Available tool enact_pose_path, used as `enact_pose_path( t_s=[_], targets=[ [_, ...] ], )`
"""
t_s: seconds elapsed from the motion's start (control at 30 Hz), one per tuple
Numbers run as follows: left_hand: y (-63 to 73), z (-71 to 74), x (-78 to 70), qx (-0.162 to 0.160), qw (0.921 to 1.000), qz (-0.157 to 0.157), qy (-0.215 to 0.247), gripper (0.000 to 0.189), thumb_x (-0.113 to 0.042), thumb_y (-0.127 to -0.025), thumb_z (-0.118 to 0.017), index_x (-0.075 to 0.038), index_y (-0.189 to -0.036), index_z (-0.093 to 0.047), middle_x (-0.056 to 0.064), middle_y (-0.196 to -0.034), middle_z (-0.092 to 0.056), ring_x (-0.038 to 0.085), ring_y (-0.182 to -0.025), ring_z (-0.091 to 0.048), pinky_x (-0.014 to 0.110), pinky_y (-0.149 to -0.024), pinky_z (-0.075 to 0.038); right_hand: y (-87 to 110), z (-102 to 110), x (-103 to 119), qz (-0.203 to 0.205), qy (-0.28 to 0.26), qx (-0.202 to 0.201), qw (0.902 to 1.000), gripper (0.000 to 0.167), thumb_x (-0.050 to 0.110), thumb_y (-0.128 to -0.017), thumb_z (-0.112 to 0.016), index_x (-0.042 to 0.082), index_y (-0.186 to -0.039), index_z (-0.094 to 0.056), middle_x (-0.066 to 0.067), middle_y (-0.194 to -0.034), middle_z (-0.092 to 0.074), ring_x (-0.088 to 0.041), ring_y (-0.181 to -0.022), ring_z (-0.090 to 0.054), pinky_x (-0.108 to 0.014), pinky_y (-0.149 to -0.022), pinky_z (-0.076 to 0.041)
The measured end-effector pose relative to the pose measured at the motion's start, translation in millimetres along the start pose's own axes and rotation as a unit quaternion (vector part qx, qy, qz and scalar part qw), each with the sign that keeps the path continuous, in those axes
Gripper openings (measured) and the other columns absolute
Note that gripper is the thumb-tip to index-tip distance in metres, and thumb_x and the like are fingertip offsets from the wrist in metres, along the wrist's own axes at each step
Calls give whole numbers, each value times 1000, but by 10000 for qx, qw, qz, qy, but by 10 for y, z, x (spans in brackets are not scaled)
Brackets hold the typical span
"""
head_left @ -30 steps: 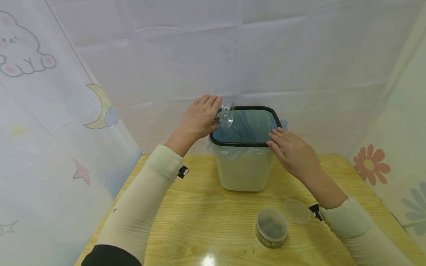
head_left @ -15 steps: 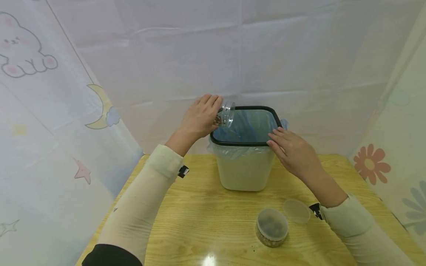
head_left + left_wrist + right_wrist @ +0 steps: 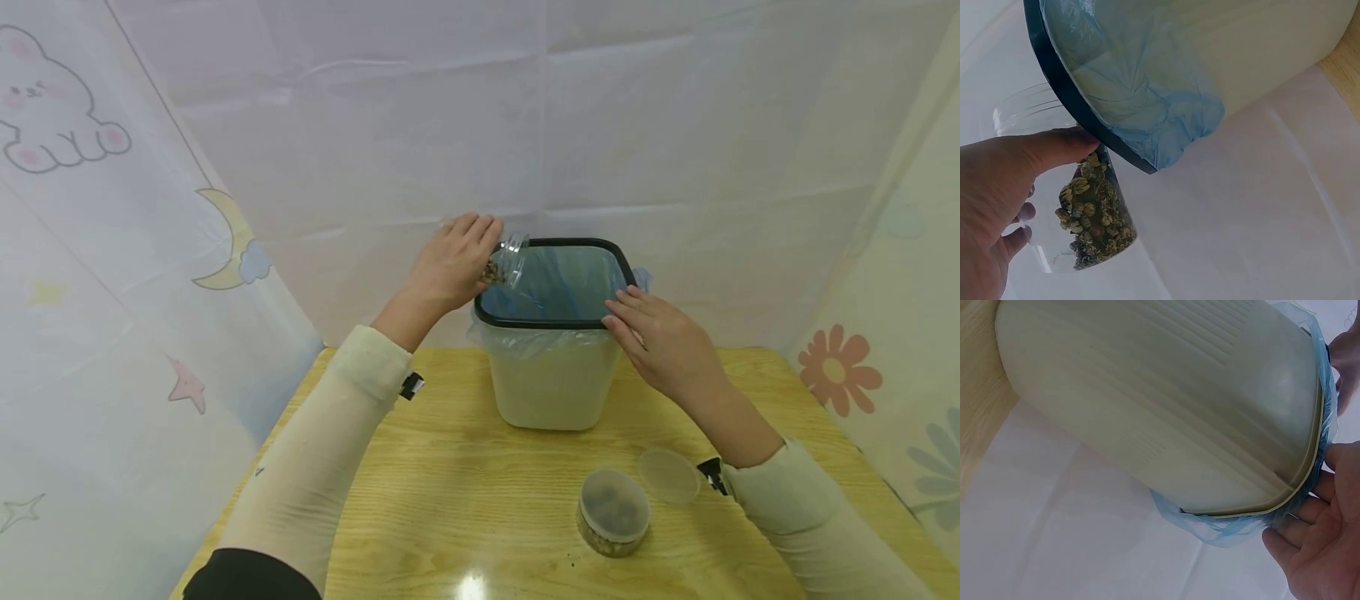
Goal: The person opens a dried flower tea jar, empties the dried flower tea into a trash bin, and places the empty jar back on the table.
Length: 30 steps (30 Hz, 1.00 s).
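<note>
My left hand [image 3: 453, 262] grips a clear plastic jar [image 3: 1044, 115], lying on its side with its mouth over the left part of the bin's opening. Dried flower buds [image 3: 1094, 219], small and yellow-brown, lie inside the jar. Below the jar's mouth stands the trash bin [image 3: 555, 383], pale cream, with a black rim ring [image 3: 540, 324] and a thin blue bag [image 3: 1166, 119] lining it. My right hand [image 3: 663, 342] touches the right side of the rim with fairly straight fingers, its fingertips against the overhanging bag in the right wrist view.
Nearer on the wooden table [image 3: 427, 500] stands a short lidded jar [image 3: 613, 512] with dark contents seen through its cloudy lid. A loose translucent round lid [image 3: 669, 476] lies beside it. A white printed sheet [image 3: 420, 125] hangs behind the bin.
The jar has tilted slightly further mouth-down, and the buds inside have shifted toward its mouth. My right hand and the bin stay where they were.
</note>
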<state>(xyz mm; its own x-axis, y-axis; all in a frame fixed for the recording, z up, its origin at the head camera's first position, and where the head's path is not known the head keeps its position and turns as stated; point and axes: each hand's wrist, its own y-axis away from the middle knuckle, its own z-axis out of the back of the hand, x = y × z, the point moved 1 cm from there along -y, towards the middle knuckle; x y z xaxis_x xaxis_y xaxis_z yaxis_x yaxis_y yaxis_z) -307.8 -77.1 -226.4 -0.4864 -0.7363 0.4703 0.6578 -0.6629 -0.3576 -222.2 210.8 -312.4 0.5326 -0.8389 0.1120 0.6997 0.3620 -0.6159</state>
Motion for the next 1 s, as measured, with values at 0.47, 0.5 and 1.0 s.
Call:
enact_pose_path(
  t_s=[0.47,0.5,1.0],
  targets=[
    [-13,45,-12,67,9997,-108,-206,88,-37,-88,-80,-4,-155,-33,13,-155,-41,31,-142,-37,42,-120,-31,-4,-3,4,-51,-20,41,10000,37,21,-101,-63,-1,-131,-66,-22,-136,-62,-40,-134,-52,-57,-110,-41],
    [-12,46,-13,54,9997,-118,-225,88,-37,-89,-80,-4,-155,-33,13,-155,-41,31,-142,-37,42,-120,-30,-3,-4,4,-56,-23,42,10000,37,21,-101,-63,-1,-131,-66,-22,-136,-62,-40,-134,-52,-57,-110,-41],
    [-18,63,-22,-161,9989,-216,-395,86,-35,-89,-80,-4,-154,-34,13,-154,-41,30,-142,-37,40,-121,-28,2,-25,-27,-26,-44,-55,10000,37,20,-100,-64,-2,-130,-67,-23,-134,-62,-41,-132,-53,-58,-108,-42]
  ],
)
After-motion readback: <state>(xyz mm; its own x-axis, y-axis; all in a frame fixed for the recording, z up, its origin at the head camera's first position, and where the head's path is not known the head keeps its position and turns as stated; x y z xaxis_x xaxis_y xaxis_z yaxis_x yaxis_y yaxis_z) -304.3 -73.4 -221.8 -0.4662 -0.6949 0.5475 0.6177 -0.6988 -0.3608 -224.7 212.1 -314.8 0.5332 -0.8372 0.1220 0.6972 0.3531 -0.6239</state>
